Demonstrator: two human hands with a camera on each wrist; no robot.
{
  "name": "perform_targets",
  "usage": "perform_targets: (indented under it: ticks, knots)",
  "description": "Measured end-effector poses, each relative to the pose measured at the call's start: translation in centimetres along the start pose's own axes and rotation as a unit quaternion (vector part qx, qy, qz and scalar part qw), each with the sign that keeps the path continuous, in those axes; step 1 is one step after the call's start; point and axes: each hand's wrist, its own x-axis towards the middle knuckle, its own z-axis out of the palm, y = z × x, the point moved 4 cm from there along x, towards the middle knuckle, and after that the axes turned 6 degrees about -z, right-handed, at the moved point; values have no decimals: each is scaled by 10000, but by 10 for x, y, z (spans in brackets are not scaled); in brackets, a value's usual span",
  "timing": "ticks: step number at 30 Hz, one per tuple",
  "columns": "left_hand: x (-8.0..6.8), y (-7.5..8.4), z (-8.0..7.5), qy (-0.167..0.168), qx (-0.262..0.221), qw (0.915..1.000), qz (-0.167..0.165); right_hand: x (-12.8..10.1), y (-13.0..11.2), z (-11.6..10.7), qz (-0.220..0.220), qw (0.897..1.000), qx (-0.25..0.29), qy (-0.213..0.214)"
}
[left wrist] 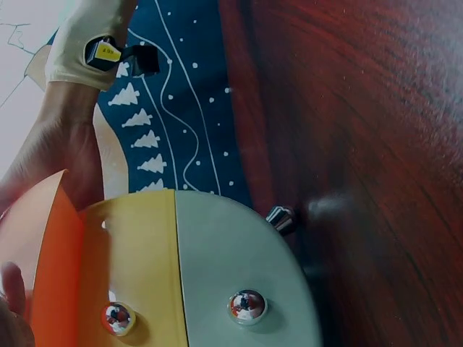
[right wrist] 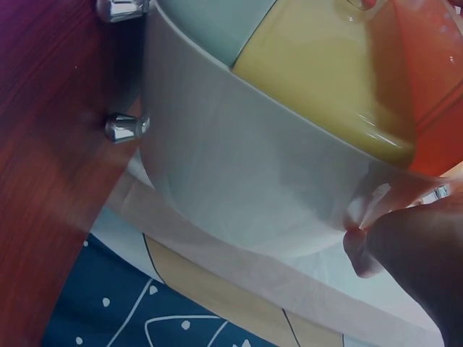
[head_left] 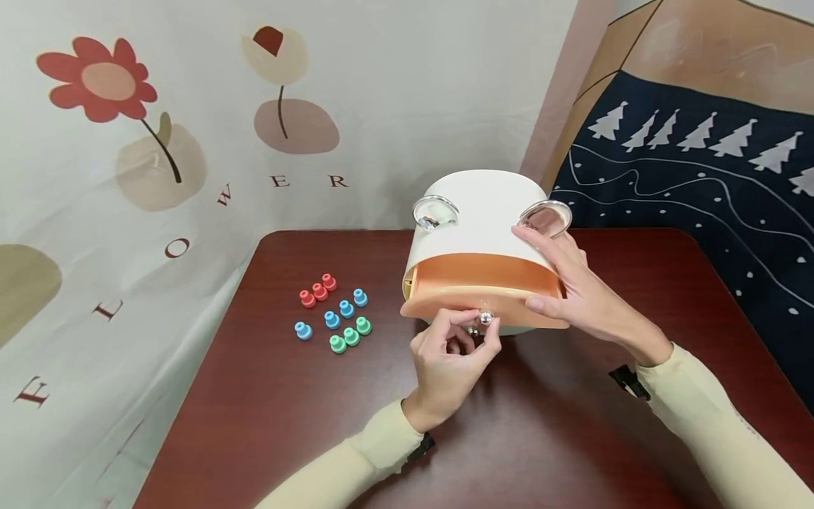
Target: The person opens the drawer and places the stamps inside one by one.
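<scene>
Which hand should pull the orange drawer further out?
Left. The left hand already pinches the drawer's silver knob, while the right hand rests on the white cabinet, steadying it.

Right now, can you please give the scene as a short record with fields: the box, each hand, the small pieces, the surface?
box: white rounded plastic drawer box, standing on the table, two clear ring handles on top
drawer: orange top drawer, pulled partly out
left hand: left hand pinches the round silver drawer knob
right hand: right hand rests with straight fingers on the box's right side
small pieces: red, blue and green plastic pegs, loose, left of the box
surface: dark red wooden table
</scene>
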Motion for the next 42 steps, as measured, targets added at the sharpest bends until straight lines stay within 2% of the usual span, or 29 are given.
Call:
perform_targets:
  ticks: [4,11,24,30,35,39,42]
  knots:
    - [-3,4,0,-67,-105,9999,-24,-2,2,-2,-153,9999,-27,7]
    - [-8,9,-5,-68,-144,9998,-96,-3,3,1,-390,9985,-288,-262]
    - [-20,16,-9,-16,-324,9994,-135,-9,0,-1,-288,9983,-325,-386]
    - [-23,17,-10,-322,-544,9980,-56,-16,-1,-4,-118,9987,-381,-302]
    - [-24,18,-22,-438,-670,9967,144,-18,-1,-4,-50,9988,-380,-305]
    - [-23,19,-37,-301,-807,9960,246,-17,-2,-4,-112,9986,-380,-342]
    - [-21,21,-49,-119,-684,9969,374,-17,-3,-4,-154,9986,-364,-361]
